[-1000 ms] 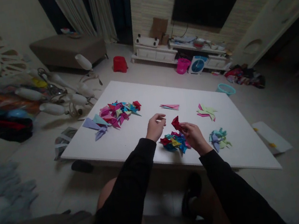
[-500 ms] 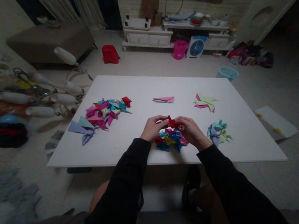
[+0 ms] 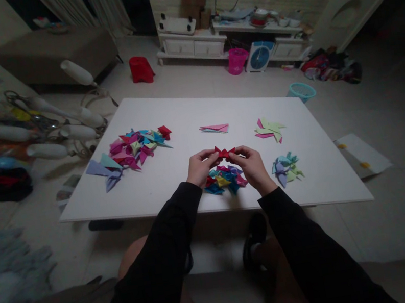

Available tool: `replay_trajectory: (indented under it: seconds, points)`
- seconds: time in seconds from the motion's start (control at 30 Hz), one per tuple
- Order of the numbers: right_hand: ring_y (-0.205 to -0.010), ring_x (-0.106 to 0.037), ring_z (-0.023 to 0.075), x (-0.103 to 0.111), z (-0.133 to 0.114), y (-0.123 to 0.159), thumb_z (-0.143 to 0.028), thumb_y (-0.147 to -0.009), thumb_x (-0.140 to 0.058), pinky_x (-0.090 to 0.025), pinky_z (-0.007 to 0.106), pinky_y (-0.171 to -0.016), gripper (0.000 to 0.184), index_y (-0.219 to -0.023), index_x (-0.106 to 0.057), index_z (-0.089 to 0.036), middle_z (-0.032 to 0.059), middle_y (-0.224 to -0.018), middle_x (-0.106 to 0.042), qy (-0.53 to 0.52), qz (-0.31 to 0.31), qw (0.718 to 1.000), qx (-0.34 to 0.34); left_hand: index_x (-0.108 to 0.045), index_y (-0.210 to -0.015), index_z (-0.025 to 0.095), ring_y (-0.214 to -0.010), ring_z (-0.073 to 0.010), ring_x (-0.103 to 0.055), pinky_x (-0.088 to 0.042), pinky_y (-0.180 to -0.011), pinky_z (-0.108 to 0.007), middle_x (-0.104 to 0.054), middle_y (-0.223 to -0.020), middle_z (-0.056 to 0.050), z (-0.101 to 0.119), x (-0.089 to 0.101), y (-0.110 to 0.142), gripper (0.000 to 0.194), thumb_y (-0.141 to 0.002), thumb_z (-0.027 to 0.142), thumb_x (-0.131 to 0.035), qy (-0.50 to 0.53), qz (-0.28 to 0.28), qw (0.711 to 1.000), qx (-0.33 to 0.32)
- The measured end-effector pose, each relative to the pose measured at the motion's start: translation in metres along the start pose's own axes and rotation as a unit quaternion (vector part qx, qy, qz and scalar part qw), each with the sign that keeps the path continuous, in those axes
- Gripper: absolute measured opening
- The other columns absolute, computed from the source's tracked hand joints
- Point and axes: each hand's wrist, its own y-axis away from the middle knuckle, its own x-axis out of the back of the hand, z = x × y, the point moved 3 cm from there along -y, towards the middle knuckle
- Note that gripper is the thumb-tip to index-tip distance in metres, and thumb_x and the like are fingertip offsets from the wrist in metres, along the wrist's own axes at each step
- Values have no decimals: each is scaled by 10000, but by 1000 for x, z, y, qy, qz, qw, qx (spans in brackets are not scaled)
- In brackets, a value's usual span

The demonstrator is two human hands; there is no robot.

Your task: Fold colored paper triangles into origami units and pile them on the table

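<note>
Head view: red folded paper (image 3: 225, 153) was held above white table (image 3: 180, 113), near bright paper pile (image 3: 223, 181); left end pinched narrowly by left hand (image 3: 200, 167), right end by right hand (image 3: 252, 165). Pink folded strips (image 3: 218, 128) were laid beyond pile, larger paper heap (image 3: 136, 149) spread well to its left. Pastel papers (image 3: 288, 169) were grouped to pile's right, lime-and-pink papers (image 3: 270, 128) set farther off on same side.

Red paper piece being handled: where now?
Near the middle of the head view, the red paper piece is held by the left hand and right hand, with the multicoloured paper pile just below it in the picture.
</note>
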Motion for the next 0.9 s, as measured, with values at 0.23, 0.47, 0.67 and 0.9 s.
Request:
replay_trajectory:
  seconds: [0.23,0.47,0.67,0.9]
  points:
    - [-800,-691,181,-6,-1,0,-333,-658,-853,-550,353,-829,231,-786,-705,-210,1,-800,-701,0,-2,1000,12,-725,-840,110,-729,-129,-693,-568,-831,-328,-734,-840,-54,2,4,-1,335,-623,305,-890,23,18,1000,3]
    - [-864,-692,204,-9,0,-11,-334,-648,-852,-535,369,-868,233,-807,-734,-211,26,-851,-749,39,24,999,21,-768,-884,102,-848,-168,-711,-544,-919,-354,-766,-896,-95,3,5,-13,397,-563,283,-917,42,-4,999,12]
    - [-794,-691,207,-7,3,-11,-374,-669,-843,-532,366,-805,261,-826,-752,-186,50,-814,-755,82,11,996,36,-781,-899,93,-765,-171,-702,-568,-845,-356,-766,-837,-104,5,7,-8,402,-581,299,-913,-10,-14,999,35]
    - [-804,-681,210,-4,-4,0,-399,-692,-819,-542,356,-754,295,-881,-735,-188,58,-862,-738,140,-25,988,55,-777,-844,107,-685,-151,-669,-561,-739,-324,-752,-774,-79,7,7,3,376,-564,316,-916,-70,-21,997,-2]
